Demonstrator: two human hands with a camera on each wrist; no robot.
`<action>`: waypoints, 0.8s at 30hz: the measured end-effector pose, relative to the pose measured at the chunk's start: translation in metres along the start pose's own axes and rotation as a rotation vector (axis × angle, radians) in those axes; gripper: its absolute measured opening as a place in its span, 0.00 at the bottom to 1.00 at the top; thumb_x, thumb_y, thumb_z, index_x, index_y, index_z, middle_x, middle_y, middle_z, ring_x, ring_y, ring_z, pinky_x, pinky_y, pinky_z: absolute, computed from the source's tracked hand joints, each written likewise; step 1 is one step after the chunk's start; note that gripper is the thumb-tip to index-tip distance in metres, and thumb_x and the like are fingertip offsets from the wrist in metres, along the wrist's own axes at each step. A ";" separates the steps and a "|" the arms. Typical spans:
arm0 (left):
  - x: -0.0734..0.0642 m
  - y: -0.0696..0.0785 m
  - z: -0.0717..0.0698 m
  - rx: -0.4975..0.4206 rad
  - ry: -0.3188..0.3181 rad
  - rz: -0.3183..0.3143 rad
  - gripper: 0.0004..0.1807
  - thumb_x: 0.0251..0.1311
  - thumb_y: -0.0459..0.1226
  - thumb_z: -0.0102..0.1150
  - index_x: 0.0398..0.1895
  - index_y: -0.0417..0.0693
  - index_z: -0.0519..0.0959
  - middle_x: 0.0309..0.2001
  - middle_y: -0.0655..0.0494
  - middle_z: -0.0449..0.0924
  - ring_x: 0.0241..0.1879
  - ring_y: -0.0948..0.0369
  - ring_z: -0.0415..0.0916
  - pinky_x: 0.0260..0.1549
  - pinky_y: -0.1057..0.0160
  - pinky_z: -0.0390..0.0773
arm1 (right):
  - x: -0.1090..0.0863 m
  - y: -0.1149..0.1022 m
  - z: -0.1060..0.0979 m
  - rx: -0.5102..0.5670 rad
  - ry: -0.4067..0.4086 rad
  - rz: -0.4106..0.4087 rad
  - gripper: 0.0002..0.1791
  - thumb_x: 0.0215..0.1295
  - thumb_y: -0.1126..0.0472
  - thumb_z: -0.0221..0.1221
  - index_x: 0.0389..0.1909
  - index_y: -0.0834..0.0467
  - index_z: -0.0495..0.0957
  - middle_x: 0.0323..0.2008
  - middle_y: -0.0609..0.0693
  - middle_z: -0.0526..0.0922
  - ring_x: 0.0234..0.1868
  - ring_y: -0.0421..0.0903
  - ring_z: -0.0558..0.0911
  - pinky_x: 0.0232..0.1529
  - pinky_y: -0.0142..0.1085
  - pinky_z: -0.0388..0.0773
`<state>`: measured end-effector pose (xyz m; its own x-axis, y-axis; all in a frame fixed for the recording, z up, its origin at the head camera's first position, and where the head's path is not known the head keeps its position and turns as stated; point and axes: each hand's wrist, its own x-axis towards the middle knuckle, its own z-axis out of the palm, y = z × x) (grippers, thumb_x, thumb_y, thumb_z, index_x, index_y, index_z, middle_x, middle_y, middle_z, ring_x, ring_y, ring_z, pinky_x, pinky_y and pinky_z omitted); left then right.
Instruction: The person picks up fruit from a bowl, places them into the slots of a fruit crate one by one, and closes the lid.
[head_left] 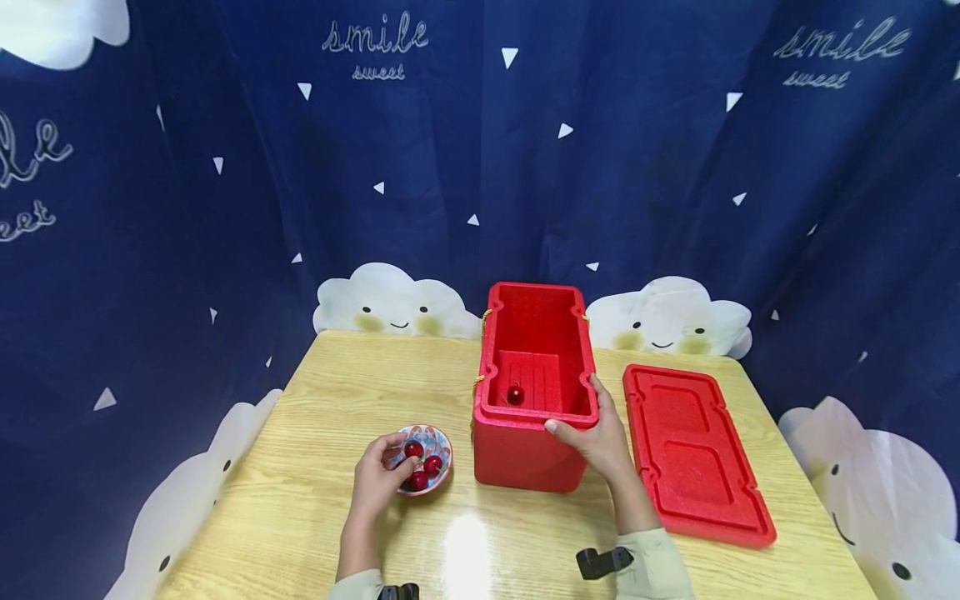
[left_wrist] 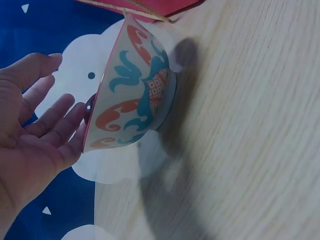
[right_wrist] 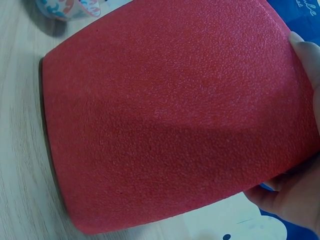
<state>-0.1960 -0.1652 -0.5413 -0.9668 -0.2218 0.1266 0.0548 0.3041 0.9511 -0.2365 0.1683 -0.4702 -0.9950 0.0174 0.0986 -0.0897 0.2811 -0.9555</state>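
Note:
My left hand (head_left: 378,475) reaches over the rim of a small patterned bowl (left_wrist: 130,95), its fingers and thumb spread apart. Several dark red cherries (head_left: 432,465) lie in that bowl, and one cherry (left_wrist: 90,107) shows at the rim close to the fingertips. A tall, lidless red foam box (head_left: 525,454) stands to the right of the bowl. At its near right corner my right hand (head_left: 602,437) grips the wall, thumb on the front rim and fingers along the side. Inside, a single cherry (head_left: 515,394) rests on the box's floor.
The red lid (head_left: 693,454) lies flat on the wooden table (head_left: 360,375), right of the box. Yellow cord (head_left: 477,382) is attached at the box's left side. Behind the table hangs a dark blue curtain (head_left: 420,167) with clouds along its lower part.

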 end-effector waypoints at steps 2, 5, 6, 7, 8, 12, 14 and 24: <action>0.002 0.000 0.001 0.028 -0.012 -0.017 0.23 0.47 0.28 0.67 0.50 0.35 0.75 0.49 0.39 0.73 0.48 0.44 0.72 0.47 0.47 0.70 | 0.000 0.000 0.000 -0.010 0.001 -0.002 0.58 0.44 0.54 0.73 0.72 0.53 0.44 0.63 0.57 0.61 0.58 0.55 0.67 0.48 0.47 0.74; 0.006 -0.001 0.002 0.059 -0.024 -0.048 0.24 0.47 0.29 0.67 0.50 0.36 0.75 0.50 0.40 0.73 0.48 0.46 0.72 0.46 0.49 0.71 | 0.000 0.000 0.000 -0.021 -0.003 -0.002 0.59 0.44 0.53 0.73 0.72 0.53 0.44 0.63 0.57 0.62 0.58 0.55 0.67 0.48 0.47 0.74; 0.008 -0.001 0.002 0.066 -0.029 -0.056 0.24 0.47 0.28 0.66 0.51 0.36 0.75 0.50 0.40 0.72 0.48 0.46 0.72 0.46 0.50 0.72 | 0.000 0.000 0.000 -0.023 -0.004 -0.001 0.59 0.44 0.53 0.73 0.72 0.53 0.44 0.63 0.57 0.62 0.58 0.55 0.67 0.47 0.48 0.74; 0.009 -0.001 0.003 0.069 -0.034 -0.063 0.24 0.47 0.29 0.66 0.51 0.37 0.75 0.50 0.40 0.72 0.48 0.46 0.72 0.46 0.50 0.72 | 0.000 0.000 0.000 -0.025 -0.004 -0.001 0.59 0.44 0.52 0.73 0.72 0.53 0.44 0.63 0.57 0.62 0.58 0.55 0.67 0.47 0.48 0.74; 0.011 -0.002 0.004 0.070 -0.039 -0.065 0.24 0.47 0.28 0.66 0.51 0.37 0.75 0.50 0.40 0.72 0.49 0.46 0.72 0.46 0.50 0.72 | 0.000 0.000 0.000 -0.024 -0.005 -0.002 0.59 0.44 0.52 0.73 0.72 0.53 0.44 0.63 0.57 0.62 0.58 0.55 0.67 0.47 0.48 0.75; 0.016 -0.004 0.007 0.067 -0.051 -0.059 0.24 0.47 0.27 0.65 0.51 0.36 0.74 0.51 0.38 0.71 0.49 0.44 0.72 0.47 0.49 0.72 | 0.001 -0.001 -0.001 -0.023 -0.009 -0.007 0.59 0.44 0.52 0.72 0.72 0.53 0.44 0.63 0.57 0.61 0.58 0.55 0.66 0.46 0.48 0.75; 0.018 -0.005 0.009 0.072 -0.050 -0.057 0.24 0.46 0.27 0.66 0.50 0.35 0.75 0.50 0.38 0.71 0.49 0.44 0.71 0.48 0.48 0.71 | 0.001 -0.002 -0.001 -0.023 -0.012 -0.006 0.59 0.44 0.52 0.72 0.72 0.53 0.43 0.63 0.57 0.61 0.58 0.55 0.66 0.47 0.47 0.75; 0.024 -0.014 0.020 0.111 -0.014 -0.061 0.23 0.43 0.26 0.67 0.48 0.36 0.77 0.47 0.39 0.72 0.47 0.45 0.71 0.49 0.49 0.70 | -0.001 -0.003 -0.001 -0.031 -0.014 0.015 0.59 0.44 0.52 0.72 0.72 0.51 0.43 0.64 0.57 0.61 0.59 0.55 0.66 0.47 0.48 0.74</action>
<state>-0.2255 -0.1558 -0.5570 -0.9710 -0.2303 0.0646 -0.0315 0.3911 0.9198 -0.2354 0.1684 -0.4675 -0.9968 0.0081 0.0801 -0.0736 0.3106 -0.9477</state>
